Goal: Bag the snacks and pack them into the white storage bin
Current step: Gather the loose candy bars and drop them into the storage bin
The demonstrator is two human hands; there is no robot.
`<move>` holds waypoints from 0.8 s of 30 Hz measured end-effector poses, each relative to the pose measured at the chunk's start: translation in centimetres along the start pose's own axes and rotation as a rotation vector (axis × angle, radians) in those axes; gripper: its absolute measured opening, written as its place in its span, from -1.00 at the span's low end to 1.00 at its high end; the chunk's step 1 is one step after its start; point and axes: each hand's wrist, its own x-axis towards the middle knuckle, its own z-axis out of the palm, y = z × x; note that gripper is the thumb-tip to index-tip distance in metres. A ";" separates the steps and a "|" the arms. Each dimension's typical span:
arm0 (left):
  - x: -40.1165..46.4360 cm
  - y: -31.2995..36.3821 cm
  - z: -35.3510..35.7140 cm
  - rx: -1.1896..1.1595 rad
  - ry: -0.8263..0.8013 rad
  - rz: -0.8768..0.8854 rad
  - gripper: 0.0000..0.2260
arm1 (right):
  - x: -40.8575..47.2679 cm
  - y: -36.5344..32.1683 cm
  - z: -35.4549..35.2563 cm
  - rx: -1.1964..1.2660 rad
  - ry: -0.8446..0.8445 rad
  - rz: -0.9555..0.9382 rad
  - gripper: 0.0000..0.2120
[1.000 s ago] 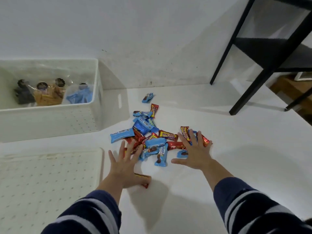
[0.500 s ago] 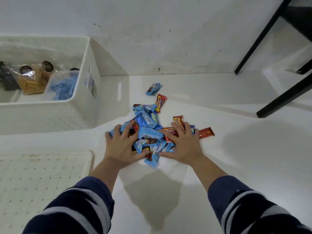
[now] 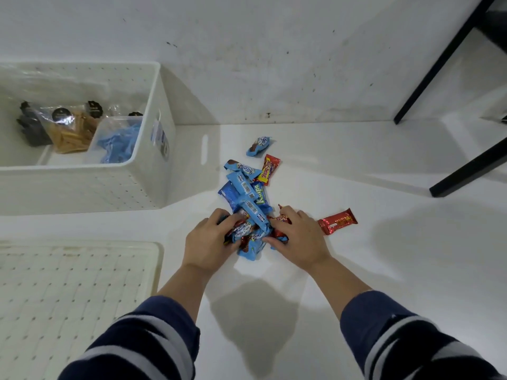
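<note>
Snacks (image 3: pixel 248 204) (crinkly blue and red foil wrappers) lie heaped; left hand (image 3: pixel 210 242) and right hand (image 3: pixel 297 239) grip them with curled fingers.

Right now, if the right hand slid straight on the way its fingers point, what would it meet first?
The right hand points up-left into the snack pile it already grips, opposite the left hand; beyond that, probably the white bin, though depth is unclear.

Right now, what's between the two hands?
In the head view, a bunch of blue and red snack packs sits between the left hand and the right hand; both grip it.
</note>
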 end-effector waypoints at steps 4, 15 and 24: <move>-0.4 0.7 -0.3 -0.003 -0.031 -0.010 -0.54 | 0.0 -0.8 0.0 0.006 -0.076 -0.006 -0.37; -1.2 1.5 -0.1 0.000 0.047 -0.057 -0.75 | -1.1 -1.6 0.4 0.090 0.006 -0.046 -0.70; -2.8 1.6 -1.2 -0.052 0.044 -0.172 -0.71 | -2.8 0.3 -1.5 0.088 0.082 0.042 -0.75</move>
